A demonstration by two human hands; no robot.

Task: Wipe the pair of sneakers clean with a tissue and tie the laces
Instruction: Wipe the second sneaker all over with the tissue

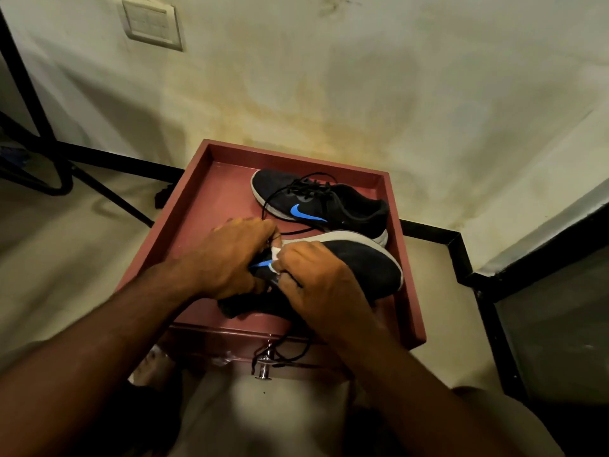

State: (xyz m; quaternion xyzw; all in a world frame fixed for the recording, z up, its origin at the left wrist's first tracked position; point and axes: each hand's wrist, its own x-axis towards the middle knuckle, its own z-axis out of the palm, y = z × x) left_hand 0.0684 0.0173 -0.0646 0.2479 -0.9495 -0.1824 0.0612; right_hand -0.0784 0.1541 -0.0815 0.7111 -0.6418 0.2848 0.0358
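Two black sneakers with blue logos and white soles lie on a red-brown tray-topped stand (197, 196). The far sneaker (346, 202) lies on its side, toe to the left, laces loose. The near sneaker (365, 268) is tipped on its side with its toe to the right. My left hand (230, 258) grips its heel end from above. My right hand (316, 282) pinches a small white tissue (276, 253) against the sneaker's side, by the blue logo. A loose black lace (296, 352) hangs over the stand's front edge.
The stand sits on a pale floor against a stained wall. It has a drawer front with a metal knob (263, 371). A black metal frame (43, 127) stands at the left, and a dark panel (553, 324) at the right. A wall switch (150, 23) is at upper left.
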